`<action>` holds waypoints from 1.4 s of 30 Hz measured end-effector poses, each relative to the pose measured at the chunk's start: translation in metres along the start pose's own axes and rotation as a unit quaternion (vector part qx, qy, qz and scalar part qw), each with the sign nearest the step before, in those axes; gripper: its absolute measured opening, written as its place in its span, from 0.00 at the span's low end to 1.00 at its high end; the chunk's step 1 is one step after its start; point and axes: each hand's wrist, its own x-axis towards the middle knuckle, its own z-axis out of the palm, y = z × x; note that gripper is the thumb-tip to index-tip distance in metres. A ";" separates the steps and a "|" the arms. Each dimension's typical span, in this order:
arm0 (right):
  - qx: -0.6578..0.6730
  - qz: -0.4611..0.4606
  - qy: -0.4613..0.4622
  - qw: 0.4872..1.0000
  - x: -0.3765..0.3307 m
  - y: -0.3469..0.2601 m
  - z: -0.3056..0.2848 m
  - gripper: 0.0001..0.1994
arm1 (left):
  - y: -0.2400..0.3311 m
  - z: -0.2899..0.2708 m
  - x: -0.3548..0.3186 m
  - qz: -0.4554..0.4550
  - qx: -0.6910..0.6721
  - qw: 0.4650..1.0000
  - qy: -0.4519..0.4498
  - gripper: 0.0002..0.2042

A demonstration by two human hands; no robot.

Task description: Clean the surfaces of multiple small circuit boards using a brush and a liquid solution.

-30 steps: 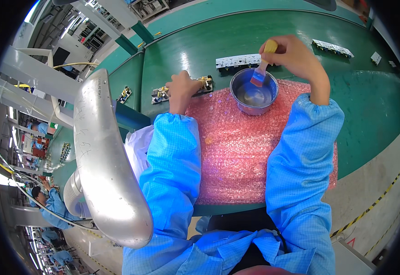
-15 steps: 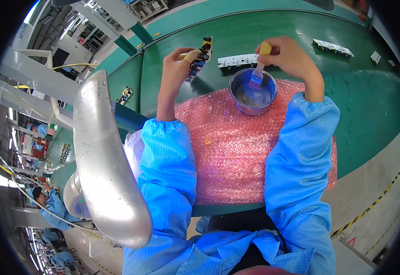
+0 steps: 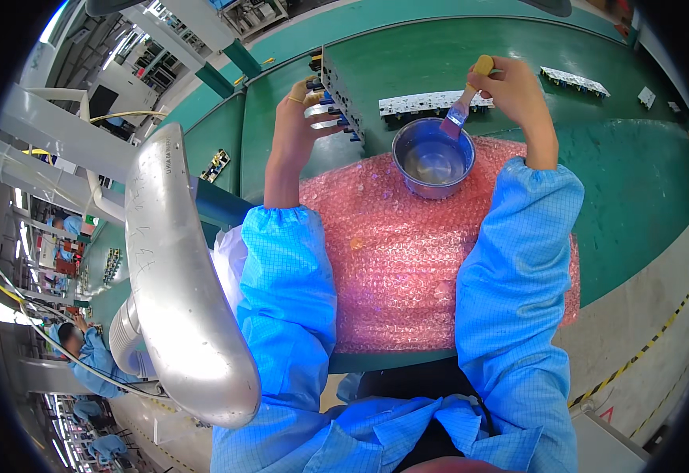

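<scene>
My left hand (image 3: 301, 114) holds a circuit board (image 3: 336, 91) up on its edge above the green belt, its components facing the hand. My right hand (image 3: 514, 91) grips a small brush (image 3: 463, 102) with a pale wooden handle; its bristles hang just over the rim of a round metal bowl (image 3: 433, 158). The bowl stands at the far edge of a pink bubble-wrap sheet (image 3: 407, 252) that lies between my blue sleeves.
A long white board (image 3: 423, 102) lies on the green conveyor (image 3: 636, 181) behind the bowl, another board (image 3: 575, 80) farther right, a small one (image 3: 216, 165) at left. A big silver duct (image 3: 175, 268) curves past my left arm. Other people in blue sit at lower left.
My left hand has lifted the circuit board from the belt and turned it upright. My right hand has raised the brush from inside the bowl to its rim.
</scene>
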 end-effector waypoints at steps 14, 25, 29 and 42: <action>0.114 -0.056 -0.097 0.987 -0.006 -0.018 -0.007 0.11 | -0.005 0.007 -0.002 -0.002 0.020 1.000 -0.017 0.23; 0.070 0.026 -0.055 0.996 0.005 0.020 -0.007 0.10 | -0.011 0.007 0.003 -0.005 -0.001 0.999 -0.039 0.25; 0.112 0.048 -0.007 0.993 0.004 0.028 -0.016 0.09 | -0.013 0.005 0.004 -0.012 -0.018 0.999 -0.043 0.25; 0.403 -0.056 0.047 0.912 -0.010 -0.037 -0.005 0.14 | -0.017 0.007 0.004 0.035 -0.211 0.975 -0.065 0.30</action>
